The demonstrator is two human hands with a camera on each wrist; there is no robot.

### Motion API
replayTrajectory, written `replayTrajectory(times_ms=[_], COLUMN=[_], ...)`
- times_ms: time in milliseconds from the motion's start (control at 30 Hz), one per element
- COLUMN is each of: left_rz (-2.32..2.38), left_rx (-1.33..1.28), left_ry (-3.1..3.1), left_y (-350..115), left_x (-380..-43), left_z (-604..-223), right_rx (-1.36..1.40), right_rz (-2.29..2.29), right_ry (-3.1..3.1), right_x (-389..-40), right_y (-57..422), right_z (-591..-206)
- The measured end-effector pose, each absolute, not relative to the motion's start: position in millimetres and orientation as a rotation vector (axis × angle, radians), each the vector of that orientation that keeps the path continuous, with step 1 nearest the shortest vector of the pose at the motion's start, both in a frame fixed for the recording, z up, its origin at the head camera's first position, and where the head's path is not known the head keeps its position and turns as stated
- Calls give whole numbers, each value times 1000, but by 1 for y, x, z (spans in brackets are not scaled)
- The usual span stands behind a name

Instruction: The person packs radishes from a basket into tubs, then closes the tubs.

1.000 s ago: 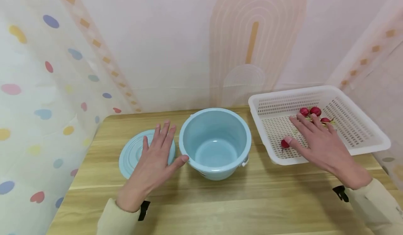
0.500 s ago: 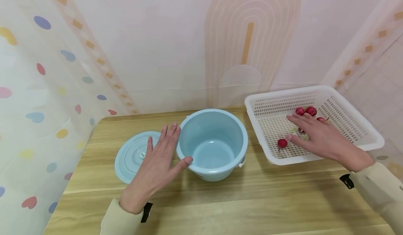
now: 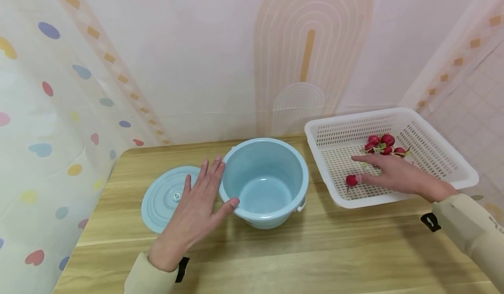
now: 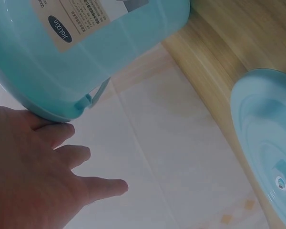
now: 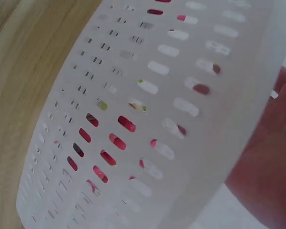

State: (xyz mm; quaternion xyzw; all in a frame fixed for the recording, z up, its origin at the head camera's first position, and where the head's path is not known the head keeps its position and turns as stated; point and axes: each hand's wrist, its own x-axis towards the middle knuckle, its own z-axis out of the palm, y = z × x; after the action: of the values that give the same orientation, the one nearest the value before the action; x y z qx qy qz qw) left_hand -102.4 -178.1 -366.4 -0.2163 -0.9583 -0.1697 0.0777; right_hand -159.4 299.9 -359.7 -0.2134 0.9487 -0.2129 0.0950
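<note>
A light blue bucket (image 3: 264,193) stands upright in the middle of the table, its inside bare. My left hand (image 3: 195,211) is at its left rim with straight, spread fingers; the left wrist view shows the fingers against or very close to the rim. The round blue lid (image 3: 155,202) lies flat to the left, partly behind that hand. My right hand (image 3: 397,173) reaches over the front of a white plastic basket (image 3: 334,193). Its thumb tip overlaps a lone red radish (image 3: 351,180); contact cannot be told. Several more radishes (image 3: 387,140) with green stems cluster farther back in the basket.
The wooden table (image 3: 299,259) backs onto a patterned cloth (image 3: 220,66), which also hangs along the left side. A white handle joint (image 3: 301,207) sticks out from the bucket's right side. In the right wrist view the basket's slotted wall (image 5: 148,114) hides most of the radishes.
My right hand has turned and lowered toward the lone radish, uncovering the cluster behind. My left hand has shifted closer to the bucket's rim. The whole head view has drifted slightly.
</note>
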Motion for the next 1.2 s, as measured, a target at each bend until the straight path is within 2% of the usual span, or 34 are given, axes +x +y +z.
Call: replayTrajectory(times_ms=[633, 1200], left_rz=[-549, -544], left_rx=[-648, -648], left_ry=[-2854, -2847], left_y=[-178, -178], left_x=[-103, -103], left_z=[-371, -371], right_rx=[-611, -607], right_rz=[-956, -780], right_ry=[2468, 2560], right_x=[-188, -196], right_y=[305, 302], right_z=[-386, -399])
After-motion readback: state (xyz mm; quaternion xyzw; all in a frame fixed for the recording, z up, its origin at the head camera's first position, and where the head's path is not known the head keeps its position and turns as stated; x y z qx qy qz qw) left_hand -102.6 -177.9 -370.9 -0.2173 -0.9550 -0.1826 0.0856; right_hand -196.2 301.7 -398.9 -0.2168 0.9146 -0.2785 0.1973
